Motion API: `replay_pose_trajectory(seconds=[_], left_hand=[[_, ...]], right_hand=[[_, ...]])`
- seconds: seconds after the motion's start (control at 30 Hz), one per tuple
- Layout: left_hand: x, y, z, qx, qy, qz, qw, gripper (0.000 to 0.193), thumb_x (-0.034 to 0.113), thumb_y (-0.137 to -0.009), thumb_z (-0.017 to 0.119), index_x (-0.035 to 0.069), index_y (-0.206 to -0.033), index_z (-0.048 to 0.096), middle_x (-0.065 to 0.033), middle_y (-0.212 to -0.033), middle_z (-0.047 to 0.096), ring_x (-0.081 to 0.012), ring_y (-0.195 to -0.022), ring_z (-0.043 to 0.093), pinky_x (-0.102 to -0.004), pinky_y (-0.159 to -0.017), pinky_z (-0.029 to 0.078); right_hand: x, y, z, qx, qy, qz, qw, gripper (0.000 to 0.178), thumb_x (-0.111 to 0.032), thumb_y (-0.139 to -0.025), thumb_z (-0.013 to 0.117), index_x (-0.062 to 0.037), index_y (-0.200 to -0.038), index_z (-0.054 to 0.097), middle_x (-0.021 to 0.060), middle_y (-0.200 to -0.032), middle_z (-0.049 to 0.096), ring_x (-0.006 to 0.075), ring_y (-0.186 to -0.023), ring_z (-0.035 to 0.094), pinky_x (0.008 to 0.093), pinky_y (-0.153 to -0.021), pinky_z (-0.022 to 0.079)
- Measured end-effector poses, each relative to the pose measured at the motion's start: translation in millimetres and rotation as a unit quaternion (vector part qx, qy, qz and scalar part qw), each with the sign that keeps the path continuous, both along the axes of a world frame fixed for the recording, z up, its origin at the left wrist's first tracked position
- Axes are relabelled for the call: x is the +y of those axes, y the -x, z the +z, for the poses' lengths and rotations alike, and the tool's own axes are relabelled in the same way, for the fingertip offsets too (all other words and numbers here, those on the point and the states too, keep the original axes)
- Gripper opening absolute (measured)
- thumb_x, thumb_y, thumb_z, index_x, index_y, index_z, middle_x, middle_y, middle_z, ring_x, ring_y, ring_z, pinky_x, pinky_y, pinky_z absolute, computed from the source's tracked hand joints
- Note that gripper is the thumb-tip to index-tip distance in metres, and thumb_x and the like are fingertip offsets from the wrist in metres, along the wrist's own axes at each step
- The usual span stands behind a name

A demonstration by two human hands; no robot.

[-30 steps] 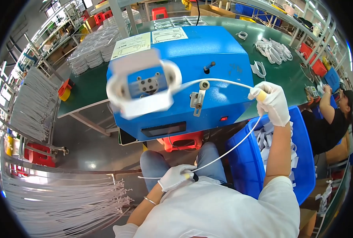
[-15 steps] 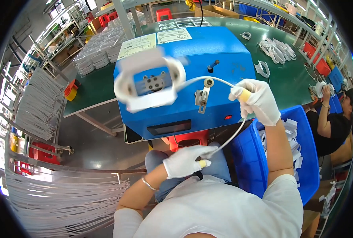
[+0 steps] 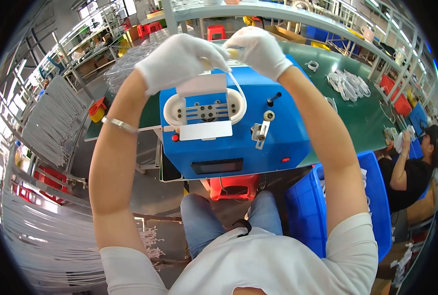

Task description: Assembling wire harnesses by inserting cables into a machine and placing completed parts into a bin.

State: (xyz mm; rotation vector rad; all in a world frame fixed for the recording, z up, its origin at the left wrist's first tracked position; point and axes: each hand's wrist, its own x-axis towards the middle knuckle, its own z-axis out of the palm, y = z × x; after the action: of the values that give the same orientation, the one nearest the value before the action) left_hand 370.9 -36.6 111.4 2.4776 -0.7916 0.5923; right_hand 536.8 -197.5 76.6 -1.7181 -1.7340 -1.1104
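Observation:
A blue winding machine [image 3: 283, 132] stands before me, with a white oval winding holder [image 3: 171, 109] on its face. White cable [image 3: 243, 101] curves round the holder's right end and rises to my hands. My left hand [image 3: 179, 56], in a white glove, is closed with its fingertips on this cable above the holder. Close beside it, my right hand [image 3: 260, 49], also gloved, has its fingers curled together; what they pinch is hidden. A guide roller [image 3: 269, 116] and a black-handled peg [image 3: 274, 99] sit to the holder's right.
A blue bin [image 3: 305, 211] with white pieces stands at my right. Coiled white cables [image 3: 347, 86] lie on the green table [image 3: 371, 125]. Long white cables [image 3: 51, 241] hang on a rack at left. A red stool [image 3: 233, 187] is beneath the machine. A co-worker [image 3: 406, 167] sits at right.
The holder was a spinning blur and is now still. My right hand moved up and left from beside the roller; my left hand rose from my lap to meet it above the holder.

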Motion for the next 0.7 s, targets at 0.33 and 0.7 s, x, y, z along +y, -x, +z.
replay_pose_trajectory(seconds=[0.33, 0.7], left_hand=[[29, 59, 6, 0.143, -0.012, 0.209, 0.967, 0.018, 0.006, -0.074, 0.066, 0.002, -0.09, 0.072, -0.0105, -0.082, 0.069, -0.0155, -0.074, 0.062, -0.027, -0.073, 0.05], [-7, 76, -39, -0.034, -0.043, 0.329, 0.943, 0.029, 0.011, -0.077, 0.063, 0.007, -0.105, 0.067, -0.0127, -0.093, 0.065, -0.0301, -0.087, 0.062, -0.0341, -0.075, 0.05]], right_hand=[[-27, 99, 5, -0.037, -0.041, 0.025, 0.998, 0.026, -0.002, -0.071, 0.068, -0.0094, -0.095, 0.067, 0.0069, -0.089, 0.062, 0.025, -0.085, 0.061, 0.0317, -0.073, 0.05], [-19, 104, -11, 0.05, 0.19, -0.079, 0.977, 0.023, -0.007, -0.066, 0.067, -0.0081, -0.089, 0.064, 0.0081, -0.08, 0.058, 0.0291, -0.078, 0.058, 0.0348, -0.067, 0.049]])
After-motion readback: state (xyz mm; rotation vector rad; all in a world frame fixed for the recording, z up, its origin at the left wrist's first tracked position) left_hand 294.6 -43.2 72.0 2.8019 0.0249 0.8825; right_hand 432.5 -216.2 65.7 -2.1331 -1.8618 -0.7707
